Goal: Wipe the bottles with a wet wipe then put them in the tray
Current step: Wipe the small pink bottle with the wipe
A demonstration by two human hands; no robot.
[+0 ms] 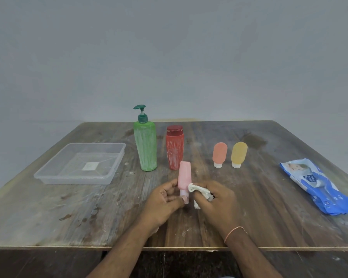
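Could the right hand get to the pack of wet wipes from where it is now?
Probably yes, once freed: the right hand holds a wet wipe, and only bare table lies between it and the wipes pack.

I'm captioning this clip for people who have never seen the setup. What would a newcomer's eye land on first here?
First, the two hands at the near centre: the left hand holds a pink bottle by its cap end while the right hand presses a wet wipe against it. Behind stand the tall green pump bottle and red bottle, both streaked white. The clear tray at left holds no bottles.
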